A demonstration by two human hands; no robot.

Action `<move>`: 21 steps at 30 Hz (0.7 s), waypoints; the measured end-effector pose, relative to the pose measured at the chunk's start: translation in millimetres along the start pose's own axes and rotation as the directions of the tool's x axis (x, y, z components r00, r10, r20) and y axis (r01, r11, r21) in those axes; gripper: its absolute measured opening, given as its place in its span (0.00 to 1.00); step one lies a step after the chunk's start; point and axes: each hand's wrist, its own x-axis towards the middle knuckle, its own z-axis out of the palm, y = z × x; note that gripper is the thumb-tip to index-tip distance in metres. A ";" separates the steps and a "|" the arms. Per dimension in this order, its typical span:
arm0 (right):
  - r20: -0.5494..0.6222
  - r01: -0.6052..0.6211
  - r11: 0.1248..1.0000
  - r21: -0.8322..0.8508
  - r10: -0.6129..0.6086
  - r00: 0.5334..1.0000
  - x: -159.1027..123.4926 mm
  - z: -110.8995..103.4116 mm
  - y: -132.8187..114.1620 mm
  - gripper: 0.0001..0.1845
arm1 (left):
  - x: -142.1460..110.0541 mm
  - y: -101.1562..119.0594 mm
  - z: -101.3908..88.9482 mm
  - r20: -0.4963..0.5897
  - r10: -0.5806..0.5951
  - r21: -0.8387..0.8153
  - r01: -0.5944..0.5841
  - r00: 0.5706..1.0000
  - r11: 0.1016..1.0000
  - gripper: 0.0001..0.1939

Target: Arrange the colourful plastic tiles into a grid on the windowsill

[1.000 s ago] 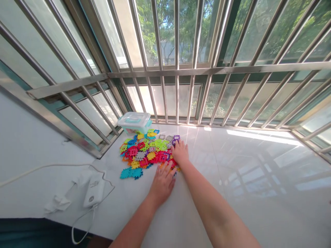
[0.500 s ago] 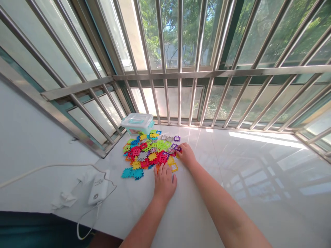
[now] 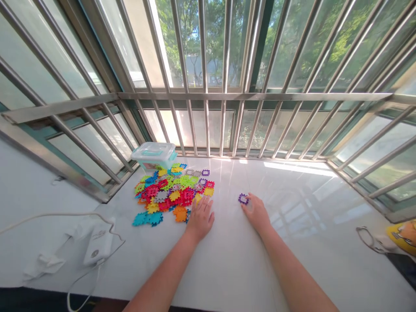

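My right hand (image 3: 256, 212) pinches a purple square interlocking tile (image 3: 243, 199) with an open middle, to the right of the pile. My left hand (image 3: 200, 219) lies with fingers stretched out at the pile's near right edge, its fingertips by a yellow tile (image 3: 197, 198). The heap of flat, notched plastic tiles (image 3: 174, 196) mixes red, green, yellow, blue, grey and purple pieces. An orange tile (image 3: 180, 213) lies just left of my left hand, and teal tiles (image 3: 147, 219) sit at the heap's near left.
A clear lidded plastic box (image 3: 154, 154) stands behind the heap, near metal window bars (image 3: 206, 125). To the left lie a white power strip (image 3: 99, 245), its cable and crumpled tissue (image 3: 43, 265). A yellow object with a loop (image 3: 403, 237) is at the far right.
My right hand has moved right, away from the heap, with the purple tile. My left hand stays by the heap's edge. The view has turned right, bringing the yellow object into sight.
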 end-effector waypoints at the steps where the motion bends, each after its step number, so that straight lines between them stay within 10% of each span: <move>1: -0.004 0.000 1.000 -0.015 -0.001 1.000 -5.2 -3.3 -1.1 0.19 | 5.7 4.1 4.2 0.001 0.010 -0.011 -0.010 1.000 1.000 0.27; 9: 0.054 0.079 0.989 -0.126 -0.072 0.996 -12.7 -12.1 -24.6 0.17 | 25.4 52.4 38.3 0.008 0.088 -0.101 -0.087 0.996 0.991 0.23; 21: 0.168 0.142 0.967 -0.210 -0.107 0.980 -27.1 -27.8 -45.7 0.16 | 7.1 51.2 30.9 -0.073 -0.129 -0.109 0.120 0.989 0.987 0.17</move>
